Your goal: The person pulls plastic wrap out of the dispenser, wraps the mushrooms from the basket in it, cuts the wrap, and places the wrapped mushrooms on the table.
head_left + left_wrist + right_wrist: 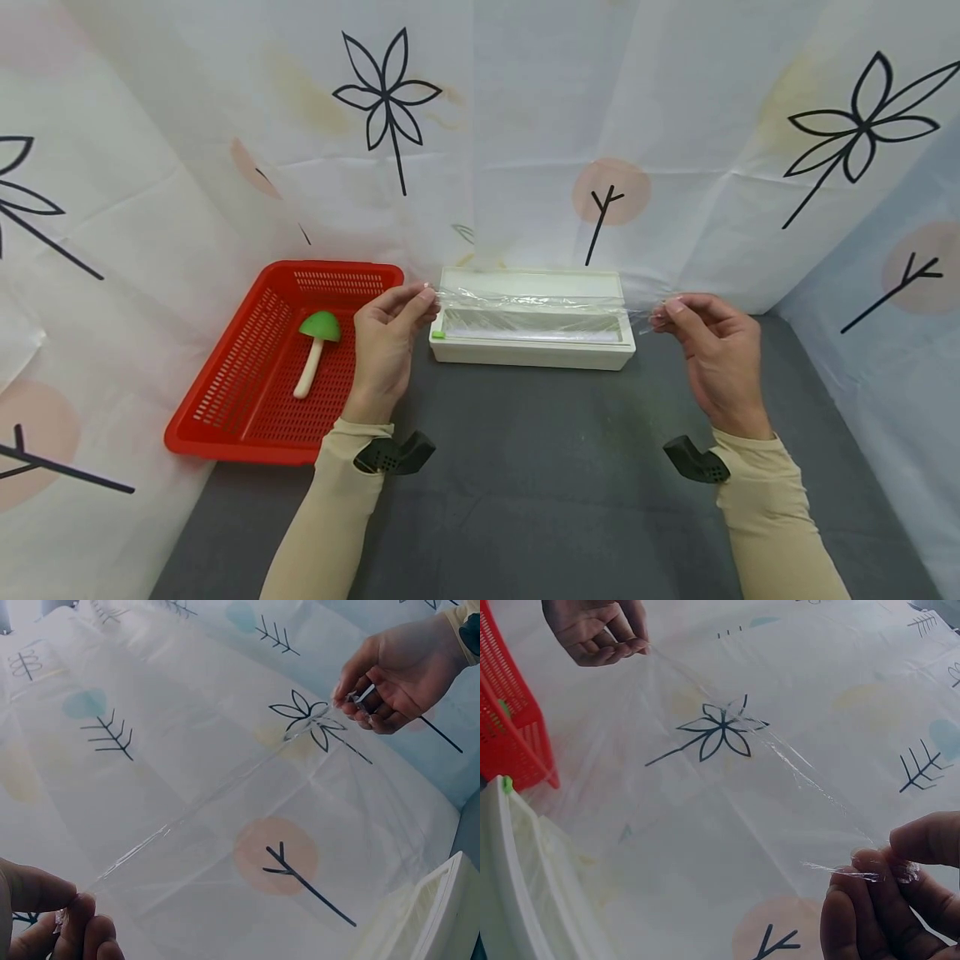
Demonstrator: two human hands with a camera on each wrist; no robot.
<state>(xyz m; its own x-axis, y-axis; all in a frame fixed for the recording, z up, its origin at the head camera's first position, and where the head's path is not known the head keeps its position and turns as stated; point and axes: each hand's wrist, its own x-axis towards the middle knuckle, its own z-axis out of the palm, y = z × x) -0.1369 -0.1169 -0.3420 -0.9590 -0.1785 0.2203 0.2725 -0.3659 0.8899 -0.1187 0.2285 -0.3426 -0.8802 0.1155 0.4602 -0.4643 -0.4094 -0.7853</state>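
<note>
A sheet of clear plastic wrap (525, 302) is stretched between my two hands, over a white wrap dispenser box (528, 357). My left hand (386, 346) pinches one corner of the film between thumb and fingers, beside the box's left end. The opposite corner is pinched by my right hand (716, 358), out past the box's right end. In the left wrist view the taut edge of the film (161, 831) runs up toward the right hand. Some film bunches at the right fingertips (866, 862). A small green slider (438, 335) sits at the box's left front corner.
Left of the box stands a red plastic basket (262, 454). A toy mushroom (320, 325) with a green cap and pale stem lies in it. The dark grey table (525, 500) spreads in front, and a patterned white cloth (510, 125) hangs behind.
</note>
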